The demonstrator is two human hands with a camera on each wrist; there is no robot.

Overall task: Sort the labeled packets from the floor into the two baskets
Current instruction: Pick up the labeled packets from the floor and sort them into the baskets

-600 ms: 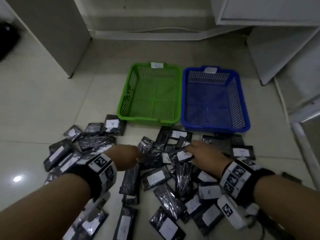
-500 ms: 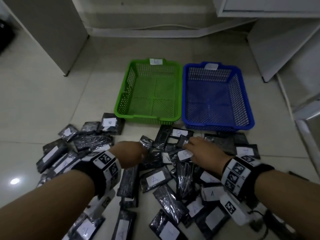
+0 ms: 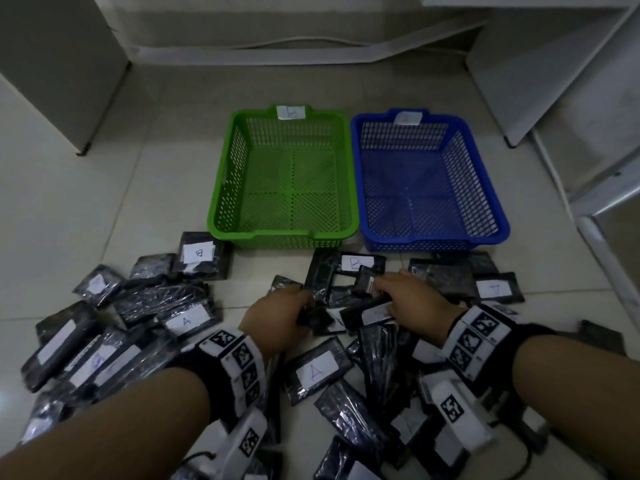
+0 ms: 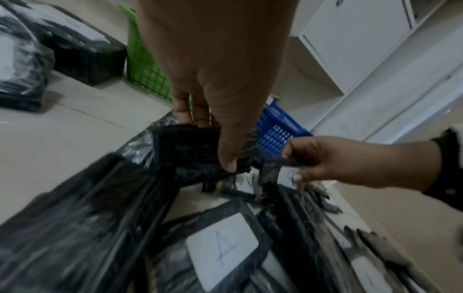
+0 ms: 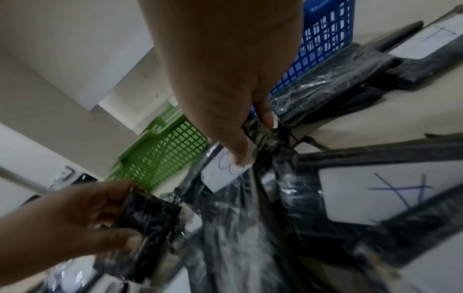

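Left hand (image 3: 277, 317) pinches a black plastic-wrapped packet (image 4: 198, 152), right hand (image 3: 412, 296) pinches one with a white label (image 5: 225, 170), both low over the floor pile; read each letter before lifting toward green mesh basket (image 3: 221, 188) or blue mesh basket (image 3: 485, 181).

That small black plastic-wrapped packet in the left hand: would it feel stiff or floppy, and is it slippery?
The small black plastic-wrapped packet probably flexes somewhat: its wrap looks crinkled. The glossy film could be slippery, though the left hand pinches it between thumb and fingers without visible trouble. It likely weighs little, since that pinch alone carries it.
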